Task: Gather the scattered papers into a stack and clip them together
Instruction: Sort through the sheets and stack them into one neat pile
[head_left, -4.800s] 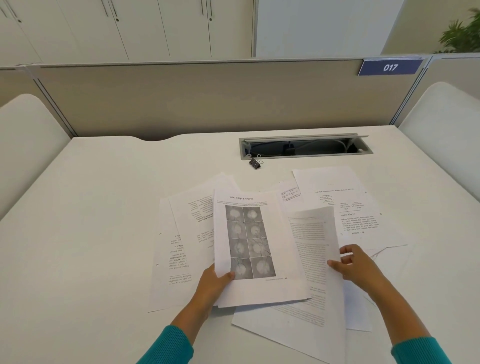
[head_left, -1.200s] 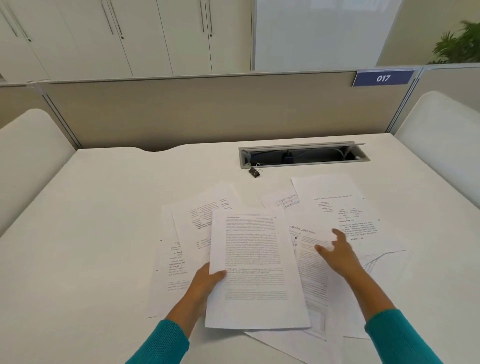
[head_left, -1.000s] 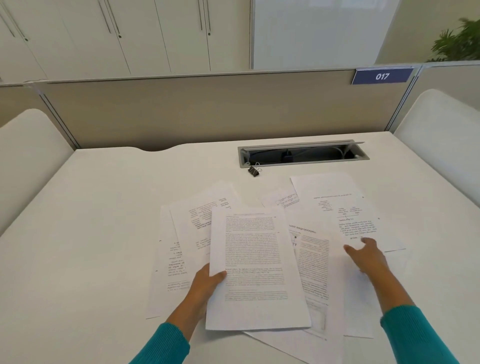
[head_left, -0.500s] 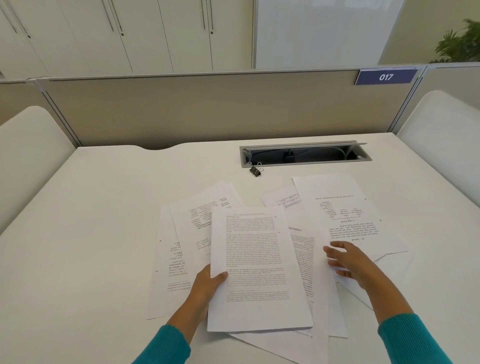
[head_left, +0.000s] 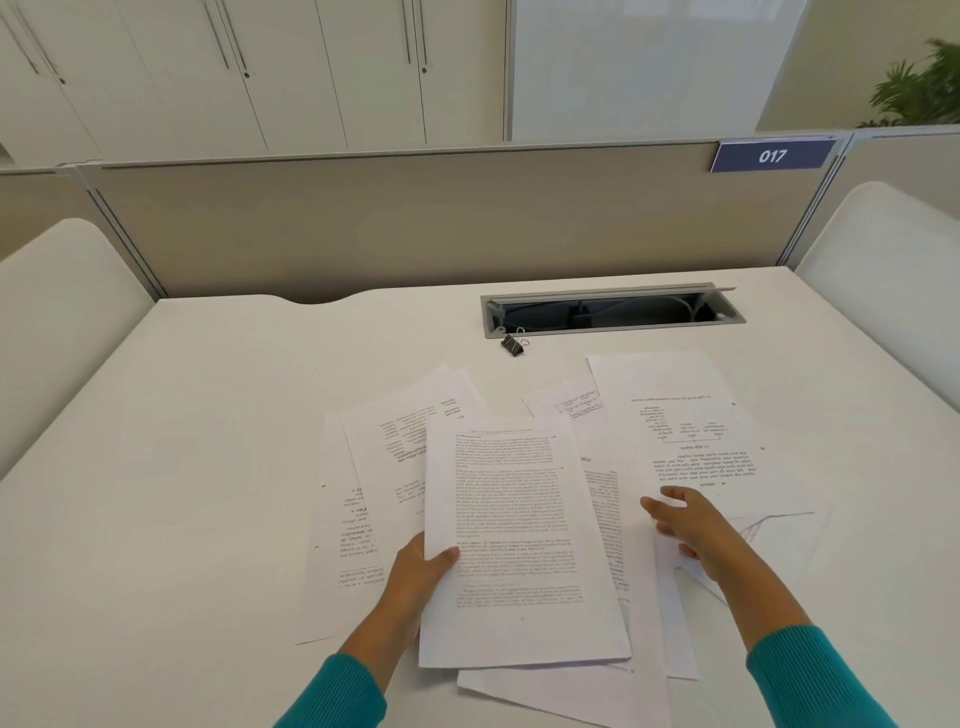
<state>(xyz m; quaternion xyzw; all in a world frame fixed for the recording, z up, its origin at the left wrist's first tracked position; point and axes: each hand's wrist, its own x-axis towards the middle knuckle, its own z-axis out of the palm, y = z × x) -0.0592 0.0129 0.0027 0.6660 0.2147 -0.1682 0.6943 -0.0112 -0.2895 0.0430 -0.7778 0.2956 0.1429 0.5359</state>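
Observation:
Printed white papers lie scattered over the middle of the white desk (head_left: 182, 467). My left hand (head_left: 415, 577) grips the left edge of a small stack of text pages (head_left: 514, 545), thumb on top. My right hand (head_left: 691, 530) lies flat with spread fingers on a loose sheet just right of the stack. A page with a diagram (head_left: 685, 431) lies beyond that hand, upside down to me. More sheets (head_left: 384, 457) fan out to the left. A black binder clip (head_left: 513, 345) sits alone at the back, apart from both hands.
An open cable tray (head_left: 613, 312) is sunk into the desk behind the clip. A beige partition (head_left: 415, 223) with a blue 017 sign (head_left: 772, 156) closes off the back. White chair backs (head_left: 57, 322) stand at the left and right sides.
My right hand has slid left across the loose sheets toward the stack, pulling a page along. Earlier a text page went on top of the picture page in my left hand.

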